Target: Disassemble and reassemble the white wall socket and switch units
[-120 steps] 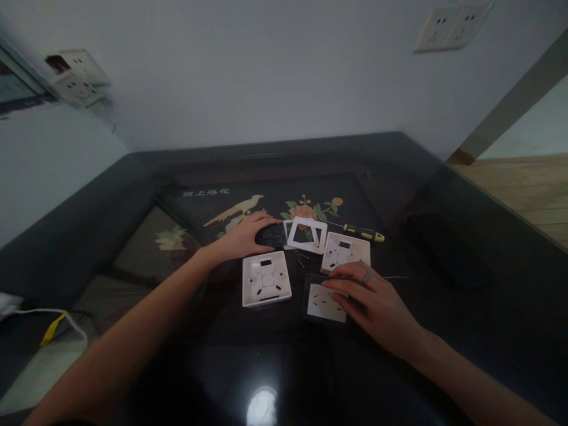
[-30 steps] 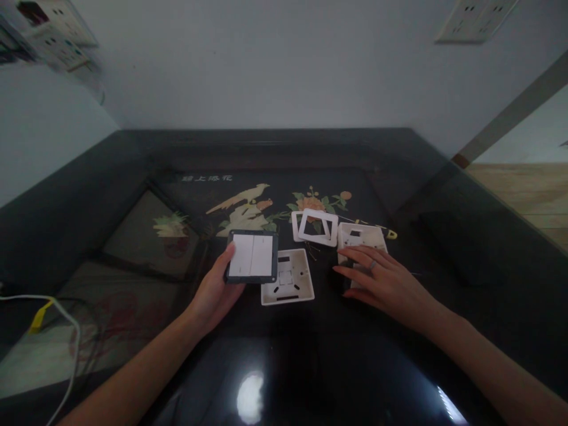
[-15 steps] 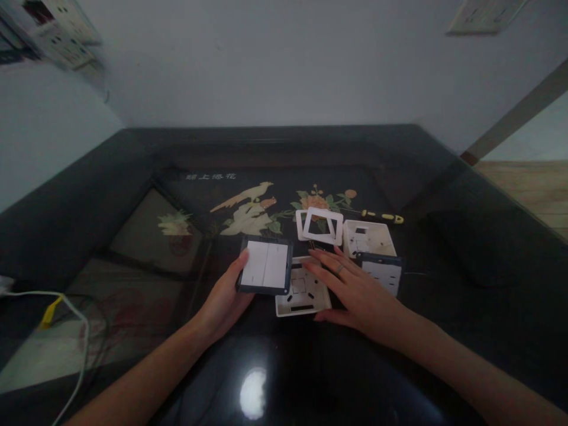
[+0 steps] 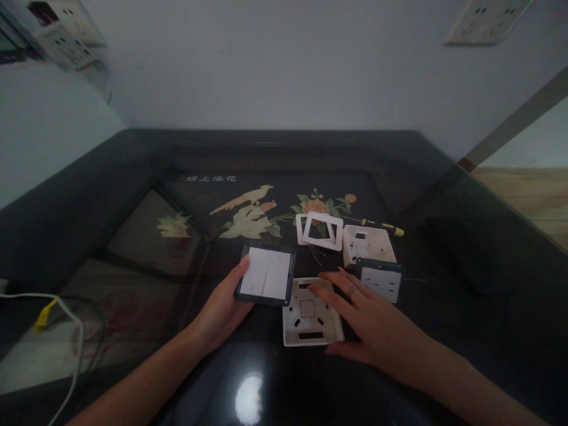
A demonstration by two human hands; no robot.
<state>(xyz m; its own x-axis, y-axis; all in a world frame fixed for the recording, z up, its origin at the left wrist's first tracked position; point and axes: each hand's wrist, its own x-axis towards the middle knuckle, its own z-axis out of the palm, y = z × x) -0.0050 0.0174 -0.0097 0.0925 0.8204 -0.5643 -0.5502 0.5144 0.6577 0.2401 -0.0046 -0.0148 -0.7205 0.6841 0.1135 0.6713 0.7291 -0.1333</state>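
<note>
My left hand (image 4: 222, 310) grips a two-rocker wall switch (image 4: 267, 275) by its left edge, thumb on top. The switch has white rockers in a dark frame, tilted above the table. Close beside it on the right is an open white mounting box (image 4: 308, 324), its upper left corner hidden by the switch. My right hand (image 4: 373, 322) grips this box at its right side, fingers over the upper edge and thumb at the lower right corner. Just beyond that hand, a socket panel (image 4: 380, 284) with a dark frame leans near a second white mounting box (image 4: 373, 245).
Two white cover frames (image 4: 338, 239) overlap behind the near box, with a few small screws (image 4: 316, 254) by them. A yellow-and-black screwdriver (image 4: 390, 229) lies at the back. The glossy dark table (image 4: 213, 384) bears a bird-and-flower picture. A white cable (image 4: 80, 343) runs at left.
The near mounting box has slid toward me and slightly right with my right hand, showing more of its inside. The switch in my left hand has barely shifted. The view has tilted a little.
</note>
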